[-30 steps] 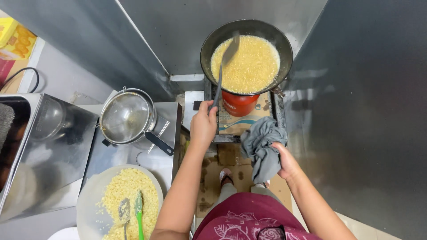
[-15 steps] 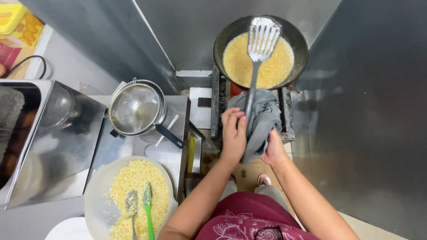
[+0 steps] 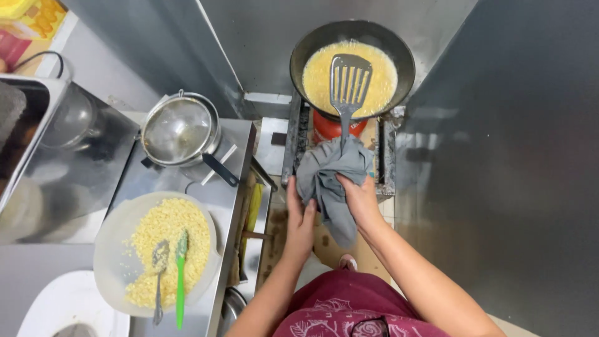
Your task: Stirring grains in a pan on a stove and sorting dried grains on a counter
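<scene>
A black pan (image 3: 299, 59) full of yellow mixture (image 3: 382, 81) sits on a burner stand at the top. A grey slotted spatula (image 3: 349, 78) lies over the mixture, its handle running down into a grey cloth (image 3: 321, 175). My right hand (image 3: 360, 201) grips that cloth, bunched around the handle's lower end. My left hand (image 3: 301, 219) is just left of the cloth with its fingers straight, holding nothing and brushing the fabric's edge.
On the steel counter (image 3: 234, 181) to the left stand a metal strainer pot with a black handle (image 3: 181, 131) and a plate of yellow crumbs (image 3: 112, 237) with a spoon and a green-handled tool. A red gas cylinder (image 3: 327, 128) sits under the burner. Metal walls close in behind and right.
My left hand has let go of the spatula handle and dropped back beside the cloth. My right hand has brought the cloth around the handle, and the spatula head has lowered over the pan.
</scene>
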